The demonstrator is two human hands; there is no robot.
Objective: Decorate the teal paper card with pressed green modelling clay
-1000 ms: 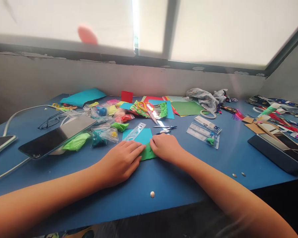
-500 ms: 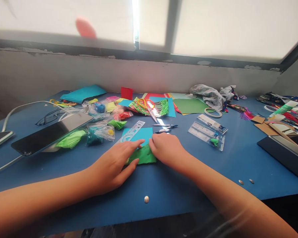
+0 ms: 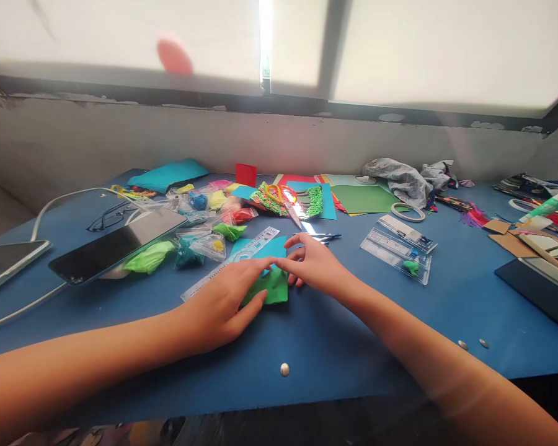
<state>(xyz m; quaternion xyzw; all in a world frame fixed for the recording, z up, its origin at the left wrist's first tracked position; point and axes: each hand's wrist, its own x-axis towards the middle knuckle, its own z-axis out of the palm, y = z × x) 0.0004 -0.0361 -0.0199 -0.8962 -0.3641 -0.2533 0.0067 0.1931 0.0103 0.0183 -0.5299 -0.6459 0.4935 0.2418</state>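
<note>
A blue card (image 3: 279,244) lies near the front middle of the table, its lower part covered by a flattened sheet of green modelling clay (image 3: 278,288). My left hand (image 3: 225,297) rests across the clay's left side, fingers stretched out and thumb along the lower part. At the card's right edge, my right hand (image 3: 318,266) is raised with thumb and fingers apart. Its thumb tip meets or nearly meets the left fingertips; I see nothing held in it. A clear ruler (image 3: 214,274) lies slantwise across the card's upper left, partly behind my left hand.
Bagged clay (image 3: 190,248) and a black phone (image 3: 116,248) lie left. Behind the card are scissors (image 3: 291,207), pens (image 3: 328,236) and coloured paper (image 3: 363,199). Clear ruler packets (image 3: 395,251) and a tape roll (image 3: 407,212) lie right. A small button-like disc (image 3: 284,370) sits near the front edge.
My right hand has lifted from the clay's upper right, its closed fingers now apart. My left hand stays on the clay. The whole view has shifted slightly.
</note>
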